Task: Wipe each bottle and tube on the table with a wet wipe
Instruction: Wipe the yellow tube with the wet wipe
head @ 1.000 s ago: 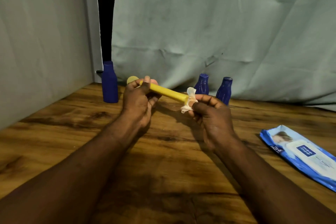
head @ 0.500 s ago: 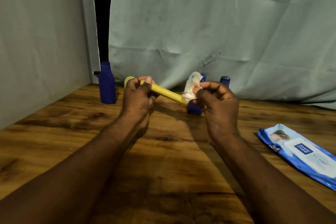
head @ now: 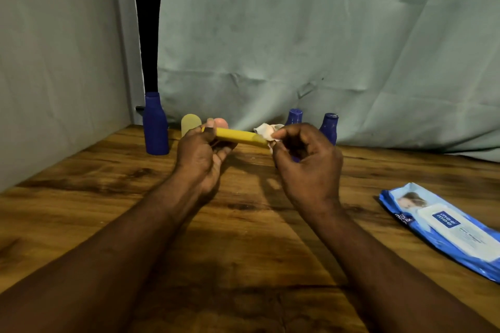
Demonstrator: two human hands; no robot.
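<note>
Two hands busy: the left hand point(head: 201, 154) curls thumb and fingers round the yellow tube point(head: 238, 136) near its cap, the right hand point(head: 305, 165) pinches the wet wipe point(head: 266, 130) onto its other tip, held nearly level above the table point(head: 81, 197). Tall blue bottle point(head: 155, 127) at eleven o'clock, wipes pack point(head: 443, 230) at four.

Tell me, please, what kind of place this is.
Probably a makeshift indoor corner set up for the task, not a kitchen or shop. A wooden table stands against a hung grey-green cloth backdrop, with only a few props such as a tall blue bottle and a wet wipes pack.
</note>
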